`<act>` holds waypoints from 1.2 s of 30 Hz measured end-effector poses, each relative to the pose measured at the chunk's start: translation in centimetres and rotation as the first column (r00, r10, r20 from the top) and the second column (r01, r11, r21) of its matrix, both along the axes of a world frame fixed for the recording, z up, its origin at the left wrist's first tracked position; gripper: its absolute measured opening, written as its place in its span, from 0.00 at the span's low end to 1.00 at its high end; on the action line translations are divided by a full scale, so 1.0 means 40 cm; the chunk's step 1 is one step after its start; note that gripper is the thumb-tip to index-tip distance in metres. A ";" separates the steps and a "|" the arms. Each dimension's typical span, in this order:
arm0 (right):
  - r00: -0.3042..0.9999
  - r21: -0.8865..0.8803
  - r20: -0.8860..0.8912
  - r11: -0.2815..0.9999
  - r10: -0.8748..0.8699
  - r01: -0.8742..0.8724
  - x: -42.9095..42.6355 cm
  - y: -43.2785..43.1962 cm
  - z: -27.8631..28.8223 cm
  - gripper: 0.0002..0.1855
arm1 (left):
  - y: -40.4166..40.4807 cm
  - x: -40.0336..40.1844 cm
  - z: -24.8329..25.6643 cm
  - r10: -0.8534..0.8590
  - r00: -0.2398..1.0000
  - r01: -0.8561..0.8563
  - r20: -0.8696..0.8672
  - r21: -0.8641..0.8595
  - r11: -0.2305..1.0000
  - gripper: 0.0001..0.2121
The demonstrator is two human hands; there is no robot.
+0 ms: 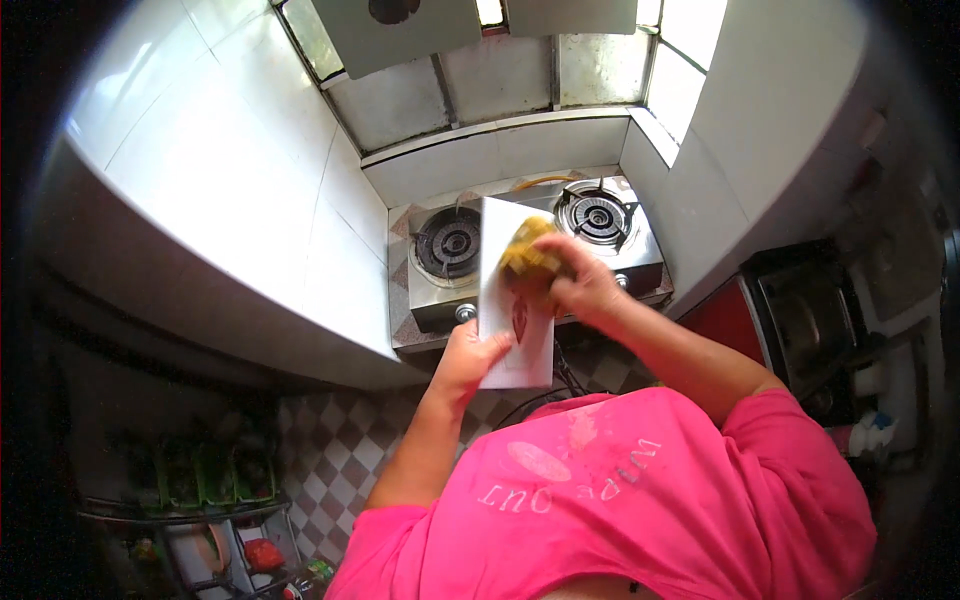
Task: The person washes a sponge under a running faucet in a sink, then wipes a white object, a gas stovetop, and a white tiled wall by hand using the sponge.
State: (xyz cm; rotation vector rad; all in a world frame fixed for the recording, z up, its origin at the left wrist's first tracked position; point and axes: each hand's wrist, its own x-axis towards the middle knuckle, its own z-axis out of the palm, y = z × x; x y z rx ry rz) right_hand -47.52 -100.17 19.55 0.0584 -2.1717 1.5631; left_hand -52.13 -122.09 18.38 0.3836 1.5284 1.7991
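Note:
My left hand [472, 352] grips the lower left edge of a flat white rectangular panel [517, 367] with a reddish-brown mark on its face. The panel is held up in front of a two-burner gas stove [442, 296] and hides its middle part. A bunched yellow patterned cloth [532, 247] is in my right hand [585, 281], against the upper part of the panel; hand and cloth are slightly blurred. The left burner [455, 242] is partly behind the panel, while the right burner [598, 217] shows beyond my right hand.
White tiled walls [247, 180] close in the stove on both sides, with a window [499, 79] behind. At the right stands a black oven-like appliance [810, 322]. A rack [225, 517] with several items is at the lower left, beside the checkered floor [330, 465].

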 end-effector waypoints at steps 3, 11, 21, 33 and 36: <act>0.985 0.194 -0.003 0.966 0.175 -0.171 0.029 -0.124 -0.023 0.29 | -0.008 -0.021 -0.062 0.277 0.961 -0.276 -0.009 0.056 0.960 0.13; 0.693 -0.857 0.300 0.505 0.655 -0.105 0.052 -0.142 -0.068 0.27 | -0.113 -0.056 -0.120 0.621 0.768 -0.632 0.158 0.347 0.693 0.17; 0.714 -0.974 0.115 -0.064 0.690 0.219 -0.070 -0.108 -0.135 0.23 | 0.095 -0.081 -0.081 0.723 0.675 -0.718 0.146 0.357 0.598 0.18; 0.723 -0.993 0.014 0.094 0.691 -0.070 -0.284 0.632 -0.118 0.34 | 0.399 -0.358 -0.037 0.582 0.812 -0.584 0.048 0.093 0.807 0.20; 0.774 -0.997 -0.078 -0.027 0.628 -0.079 -0.315 0.807 -0.122 0.33 | 0.485 -0.382 -0.044 0.459 0.875 -0.468 0.157 0.028 0.883 0.21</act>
